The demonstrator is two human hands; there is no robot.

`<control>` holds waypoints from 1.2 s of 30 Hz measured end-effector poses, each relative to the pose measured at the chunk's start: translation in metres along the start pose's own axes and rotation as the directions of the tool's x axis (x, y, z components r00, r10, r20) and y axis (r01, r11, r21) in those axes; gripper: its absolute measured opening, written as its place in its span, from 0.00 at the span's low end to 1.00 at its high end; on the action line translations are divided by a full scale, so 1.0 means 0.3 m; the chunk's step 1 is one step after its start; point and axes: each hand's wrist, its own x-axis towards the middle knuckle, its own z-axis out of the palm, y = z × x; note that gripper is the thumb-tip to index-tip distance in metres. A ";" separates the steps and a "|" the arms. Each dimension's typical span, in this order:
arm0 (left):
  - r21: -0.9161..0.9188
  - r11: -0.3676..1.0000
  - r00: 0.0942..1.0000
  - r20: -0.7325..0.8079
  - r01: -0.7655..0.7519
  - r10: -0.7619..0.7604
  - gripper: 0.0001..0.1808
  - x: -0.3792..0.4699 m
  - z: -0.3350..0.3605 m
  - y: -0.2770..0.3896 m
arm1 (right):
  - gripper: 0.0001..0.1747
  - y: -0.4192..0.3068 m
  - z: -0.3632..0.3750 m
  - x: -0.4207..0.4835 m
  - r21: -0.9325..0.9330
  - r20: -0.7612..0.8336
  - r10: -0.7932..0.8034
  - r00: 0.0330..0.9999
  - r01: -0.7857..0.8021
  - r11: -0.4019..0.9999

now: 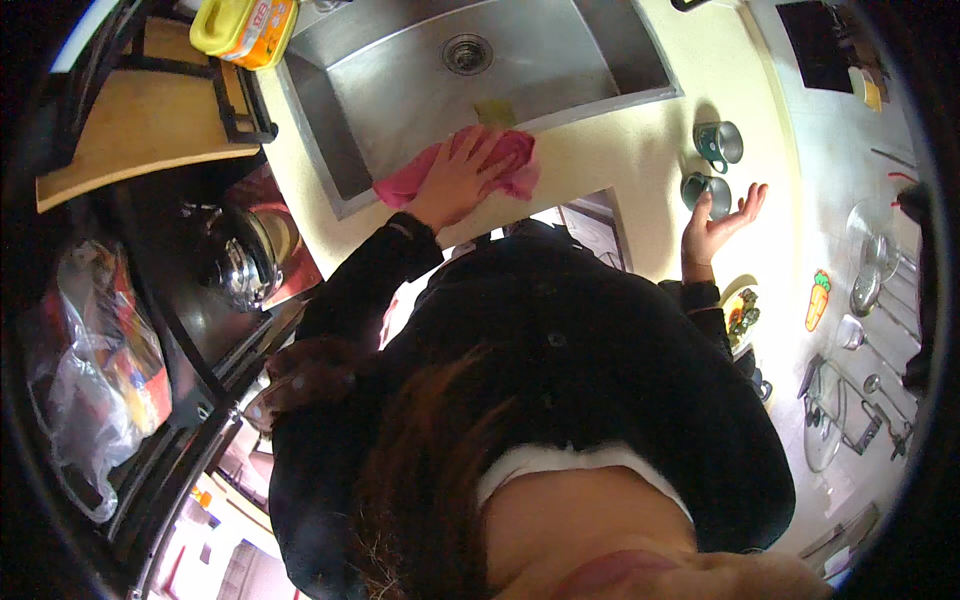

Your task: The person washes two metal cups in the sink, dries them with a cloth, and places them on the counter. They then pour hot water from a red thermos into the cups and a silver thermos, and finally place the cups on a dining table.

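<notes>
My left hand [461, 176] lies over a crumpled pink cloth [409, 176] at the near rim of the steel sink [420, 75], its fingers spread across the folds and bearing on it. Beyond the cloth, inside the sink, is a small yellow-green piece [495, 112], perhaps a sponge or scrap of cloth. To the right, my right hand [716, 229] is held up, palm turned and fingers apart, beside two dark green mugs. Its thumb overlaps the nearer mug [697, 191] in view; no grip on it shows. The farther mug [720, 142] lies just beyond, its handle towards me.
A yellow and orange plastic tub [247, 30] stands at the sink's far left corner. A plate of food [741, 315] is on the right counter, by my right sleeve. Ladles and other utensils [866, 289] line the right wall. Left are a shiny metal pot [244, 262] and a plastic bag [97, 390].
</notes>
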 end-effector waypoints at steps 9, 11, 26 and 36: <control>0.151 0.906 0.882 0.213 0.395 -0.420 0.28 -0.546 -0.052 0.016 | 0.41 -0.152 0.216 0.040 0.215 0.335 -0.196 0.921 0.128 0.968; 0.106 0.824 0.801 0.194 0.556 -0.566 0.28 -0.628 -0.046 0.016 | 0.41 -0.162 0.232 0.033 0.234 0.382 -0.197 0.903 0.112 0.966; -0.087 0.981 0.985 0.000 -0.172 0.173 0.28 0.117 0.055 0.110 | 0.37 -0.065 0.091 -0.034 0.163 0.499 -0.024 0.866 -0.066 0.984; -0.411 0.868 0.955 -0.217 -0.279 0.204 0.21 0.792 0.164 0.158 | 0.41 -0.027 0.045 -0.018 0.055 0.575 0.214 0.790 -0.298 0.953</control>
